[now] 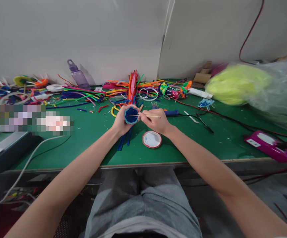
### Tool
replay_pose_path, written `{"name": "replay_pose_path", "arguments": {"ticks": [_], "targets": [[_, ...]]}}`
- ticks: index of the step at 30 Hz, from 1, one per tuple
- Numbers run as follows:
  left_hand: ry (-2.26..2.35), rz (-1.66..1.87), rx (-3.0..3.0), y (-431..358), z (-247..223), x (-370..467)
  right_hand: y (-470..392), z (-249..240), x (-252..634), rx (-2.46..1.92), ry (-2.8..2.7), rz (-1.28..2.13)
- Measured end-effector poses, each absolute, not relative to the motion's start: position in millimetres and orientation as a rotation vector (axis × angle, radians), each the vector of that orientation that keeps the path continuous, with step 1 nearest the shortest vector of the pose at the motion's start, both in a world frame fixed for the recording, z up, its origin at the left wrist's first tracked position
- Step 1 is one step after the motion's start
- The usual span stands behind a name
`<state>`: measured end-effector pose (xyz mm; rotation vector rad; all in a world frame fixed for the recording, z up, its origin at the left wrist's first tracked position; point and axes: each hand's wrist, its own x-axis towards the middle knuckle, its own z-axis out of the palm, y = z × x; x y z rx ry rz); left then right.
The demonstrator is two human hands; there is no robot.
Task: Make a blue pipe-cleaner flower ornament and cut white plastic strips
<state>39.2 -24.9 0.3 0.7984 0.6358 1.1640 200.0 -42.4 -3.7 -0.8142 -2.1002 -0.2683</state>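
Observation:
My left hand (121, 121) is wrapped around a small blue cup-shaped piece (130, 115) with a lighter blue rim, its hollow side facing me. In my right hand (155, 121) I pinch a thin wooden stick (153, 116); its far end reaches inside the blue cup. What the cup is made of I cannot make out. Just below my right hand, a round white lid (151, 139) with a red edge lies on the green table. Dark blue strips (129, 136) lie under my left hand. A blue-handled tool (171, 113) rests to the right of my right hand.
Colourful pipe cleaners (133, 86) are heaped along the back, near a purple bottle (78, 75). At right are a plastic bag (240, 82) with yellow contents and a magenta power strip (269, 145). Cords cross the green table (84, 152). A dark box (12, 150) stands at left.

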Motion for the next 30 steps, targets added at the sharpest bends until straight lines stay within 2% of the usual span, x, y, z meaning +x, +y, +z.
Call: {"name": "replay_pose_path", "arguments": {"ticks": [30], "targets": [[0.613, 1.152, 0.802, -22.8, -0.9, 38.5, -43.5, -2.7, 199.0, -0.831, -2.125, -0.331]]}}
